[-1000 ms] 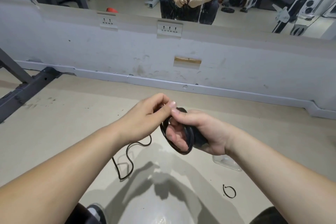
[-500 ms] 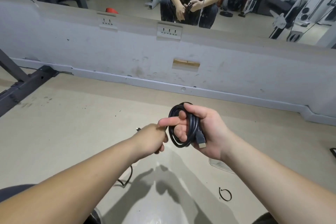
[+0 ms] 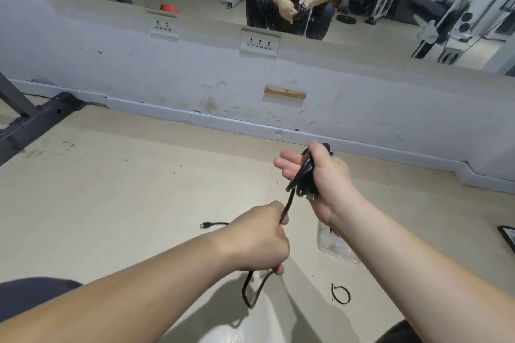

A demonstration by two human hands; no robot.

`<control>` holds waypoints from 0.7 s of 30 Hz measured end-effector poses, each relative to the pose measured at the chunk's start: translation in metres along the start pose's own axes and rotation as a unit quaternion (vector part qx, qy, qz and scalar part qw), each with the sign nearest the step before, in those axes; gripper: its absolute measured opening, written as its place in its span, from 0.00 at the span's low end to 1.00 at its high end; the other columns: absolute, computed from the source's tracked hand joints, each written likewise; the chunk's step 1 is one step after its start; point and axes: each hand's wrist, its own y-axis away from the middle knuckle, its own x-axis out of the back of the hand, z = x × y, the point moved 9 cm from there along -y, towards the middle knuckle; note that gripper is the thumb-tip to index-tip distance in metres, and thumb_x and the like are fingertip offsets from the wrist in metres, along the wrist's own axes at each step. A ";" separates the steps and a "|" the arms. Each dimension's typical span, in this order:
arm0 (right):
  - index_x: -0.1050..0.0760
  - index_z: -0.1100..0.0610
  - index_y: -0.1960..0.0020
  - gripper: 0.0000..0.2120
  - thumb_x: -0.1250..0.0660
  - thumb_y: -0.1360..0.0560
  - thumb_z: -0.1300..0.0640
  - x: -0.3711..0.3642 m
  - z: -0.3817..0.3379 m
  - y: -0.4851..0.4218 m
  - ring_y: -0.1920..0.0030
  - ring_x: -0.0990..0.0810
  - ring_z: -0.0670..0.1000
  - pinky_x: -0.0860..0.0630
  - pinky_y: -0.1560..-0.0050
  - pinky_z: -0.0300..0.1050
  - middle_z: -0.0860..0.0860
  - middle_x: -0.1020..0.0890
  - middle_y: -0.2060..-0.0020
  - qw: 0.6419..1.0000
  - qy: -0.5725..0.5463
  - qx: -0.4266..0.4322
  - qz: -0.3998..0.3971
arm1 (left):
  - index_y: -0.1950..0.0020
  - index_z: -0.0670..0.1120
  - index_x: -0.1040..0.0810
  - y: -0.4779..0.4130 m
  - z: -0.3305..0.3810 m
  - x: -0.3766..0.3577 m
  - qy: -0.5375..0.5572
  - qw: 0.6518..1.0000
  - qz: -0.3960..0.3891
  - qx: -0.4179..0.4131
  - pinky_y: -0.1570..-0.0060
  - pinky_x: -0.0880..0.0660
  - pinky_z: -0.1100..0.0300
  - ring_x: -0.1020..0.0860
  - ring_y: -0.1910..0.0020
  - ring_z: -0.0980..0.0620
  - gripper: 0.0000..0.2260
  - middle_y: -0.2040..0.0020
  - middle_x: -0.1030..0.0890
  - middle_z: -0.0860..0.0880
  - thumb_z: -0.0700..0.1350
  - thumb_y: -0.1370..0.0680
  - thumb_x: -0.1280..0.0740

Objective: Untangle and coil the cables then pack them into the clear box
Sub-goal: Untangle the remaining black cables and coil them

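Coiled thin black cable clamped under thumb of right hand, left hand fisted round its loose strand, fingertips hidden, clear plastic box half behind forearm

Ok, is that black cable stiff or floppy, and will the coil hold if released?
Probably floppy: the cable sags in a loose bend below the left hand. The loops seem held only by the right hand, so they would likely spring open if released.
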 end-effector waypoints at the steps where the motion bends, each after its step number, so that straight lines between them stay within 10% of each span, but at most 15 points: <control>1: 0.26 0.60 0.40 0.19 0.44 0.16 0.44 0.006 0.000 -0.003 0.57 0.11 0.50 0.23 0.62 0.45 0.53 0.11 0.54 0.998 0.062 0.015 0.029 | 0.43 0.47 0.30 0.001 0.002 0.003 0.009 1.000 -0.002 -0.001 0.61 0.21 0.56 0.14 0.64 0.51 0.09 0.54 0.14 0.43 0.40 0.23 0.41; 4: 0.27 0.55 0.42 0.18 0.43 0.17 0.40 0.017 -0.005 -0.008 0.61 0.13 0.45 0.28 0.72 0.40 0.51 0.13 0.52 0.979 0.163 0.086 0.085 | 0.52 0.42 0.25 0.009 0.001 0.002 0.039 0.996 -0.070 0.035 0.66 0.23 0.59 0.22 0.69 0.46 0.03 0.61 0.14 0.38 0.37 0.23 0.38; 7: 0.31 0.55 0.48 0.17 0.42 0.18 0.40 0.025 -0.022 -0.012 0.51 0.14 0.51 0.17 0.57 0.55 0.54 0.16 0.51 0.939 0.265 0.185 0.116 | 0.53 0.44 0.24 0.018 0.000 -0.003 0.005 0.992 -0.117 0.046 0.70 0.22 0.61 0.24 0.75 0.50 0.05 0.61 0.16 0.40 0.38 0.19 0.38; 11: 0.31 0.59 0.52 0.22 0.43 0.18 0.39 0.036 -0.031 -0.016 0.53 0.15 0.56 0.21 0.49 0.58 0.57 0.18 0.55 0.850 0.458 0.228 0.124 | 0.51 0.45 0.22 0.016 0.042 0.037 -0.042 0.985 0.079 -0.145 0.69 0.27 0.59 0.29 0.71 0.55 0.09 0.66 0.24 0.51 0.48 0.15 0.38; 16: 0.26 0.58 0.53 0.28 0.44 0.20 0.32 -0.007 0.000 -0.003 0.74 0.20 0.51 0.26 0.72 0.47 0.51 0.14 0.65 0.923 0.348 0.118 -0.112 | 0.52 0.56 0.22 0.032 0.060 0.093 -0.121 0.933 0.236 -0.242 0.62 0.25 0.54 0.26 0.66 0.57 0.10 0.66 0.22 0.58 0.59 0.18 0.39; 21: 0.30 0.53 0.56 0.37 0.58 0.25 0.21 -0.040 0.017 0.031 0.73 0.24 0.57 0.40 0.69 0.49 0.62 0.13 0.57 0.913 0.306 -0.002 -0.269 | 0.54 0.53 0.22 0.034 0.052 0.130 -0.020 0.933 0.285 -0.218 0.62 0.28 0.55 0.28 0.67 0.54 0.17 0.67 0.22 0.54 0.67 0.25 0.33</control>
